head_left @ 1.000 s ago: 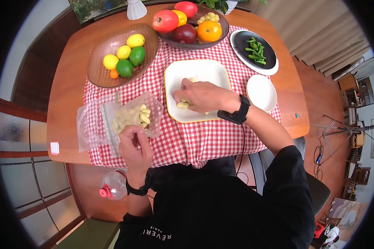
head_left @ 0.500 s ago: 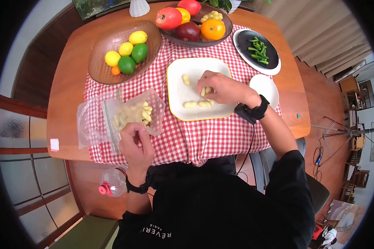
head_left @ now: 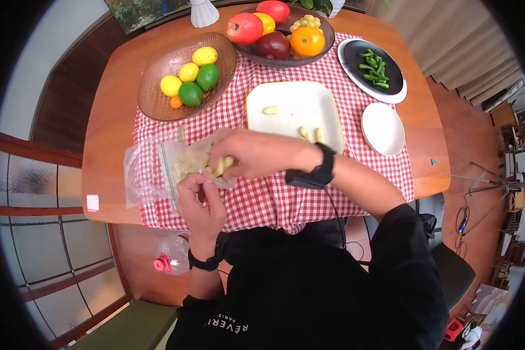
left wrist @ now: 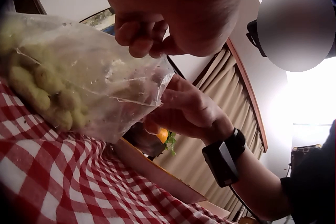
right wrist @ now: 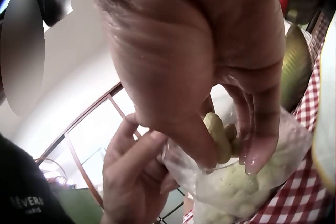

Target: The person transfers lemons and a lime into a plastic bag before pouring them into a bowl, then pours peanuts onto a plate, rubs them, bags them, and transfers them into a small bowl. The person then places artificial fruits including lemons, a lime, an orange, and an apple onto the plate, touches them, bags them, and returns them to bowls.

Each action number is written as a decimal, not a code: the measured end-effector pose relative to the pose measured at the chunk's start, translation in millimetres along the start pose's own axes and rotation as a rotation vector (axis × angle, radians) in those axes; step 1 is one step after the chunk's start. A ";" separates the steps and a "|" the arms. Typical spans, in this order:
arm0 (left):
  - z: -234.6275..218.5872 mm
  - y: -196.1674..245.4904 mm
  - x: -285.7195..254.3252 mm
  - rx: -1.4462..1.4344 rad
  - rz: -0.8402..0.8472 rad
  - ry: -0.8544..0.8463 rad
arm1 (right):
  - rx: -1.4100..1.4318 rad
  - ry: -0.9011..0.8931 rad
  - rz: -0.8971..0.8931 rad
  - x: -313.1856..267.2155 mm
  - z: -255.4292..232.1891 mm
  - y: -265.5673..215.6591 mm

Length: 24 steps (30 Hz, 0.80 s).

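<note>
My left hand (head_left: 202, 205) pinches the near edge of a clear zip bag (head_left: 184, 153) that lies on the checked cloth. Pale peanuts (left wrist: 34, 85) in their shells fill the bag's lower part. At the bag's mouth is my right hand (head_left: 262, 154), fingers pointing down into the opening. In the right wrist view its thumb and fingers pinch a peanut (right wrist: 218, 139), with another partly hidden behind it. The white, yellow-rimmed tray (head_left: 294, 105) stands to the right of the bag. It holds a peanut (head_left: 270, 109) at its far left and two more nearer the right side.
Behind the bag is a brown bowl (head_left: 149, 87) of lemons, green fruit and a small orange. A dark bowl (head_left: 326, 49) of mixed fruit stands at the back. On the right are a black plate (head_left: 356, 55) of green peppers and a white bowl (head_left: 383, 128).
My right hand has picked peanuts up from the tray and carried them left to the bag's mouth. Fewer peanuts show in the tray. My left hand keeps its pinch on the bag.
</note>
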<state>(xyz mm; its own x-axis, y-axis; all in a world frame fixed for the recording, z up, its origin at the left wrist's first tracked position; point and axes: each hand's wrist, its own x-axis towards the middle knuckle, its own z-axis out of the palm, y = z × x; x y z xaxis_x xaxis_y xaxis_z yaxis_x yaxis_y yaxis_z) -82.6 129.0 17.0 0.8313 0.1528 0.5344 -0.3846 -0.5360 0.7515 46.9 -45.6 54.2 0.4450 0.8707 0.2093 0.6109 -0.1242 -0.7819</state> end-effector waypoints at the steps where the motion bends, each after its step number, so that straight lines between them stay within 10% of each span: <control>1: 1.9 1.5 0.7 0.003 0.001 0.016 | -0.068 0.101 -0.073 7.3 16.7 5.6; 6: 1.1 0.7 0.3 0.040 0.025 0.050 | 0.010 0.208 -0.066 -5.8 -6.8 -9.9; 16: 6.7 -5.8 -3.5 0.001 0.048 0.021 | -0.586 -0.066 0.666 -113.4 -83.9 0.6; 24: 5.2 -6.7 -4.6 -0.004 0.022 0.001 | -0.511 0.002 0.484 -90.9 -37.0 15.7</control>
<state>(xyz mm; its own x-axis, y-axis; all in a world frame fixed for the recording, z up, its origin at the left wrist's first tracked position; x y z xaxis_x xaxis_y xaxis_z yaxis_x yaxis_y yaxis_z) -81.8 127.6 7.5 0.8226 0.1418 0.5507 -0.4039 -0.5359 0.7413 40.3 -144.3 44.6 0.7454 0.6604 -0.0904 0.5751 -0.7057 -0.4138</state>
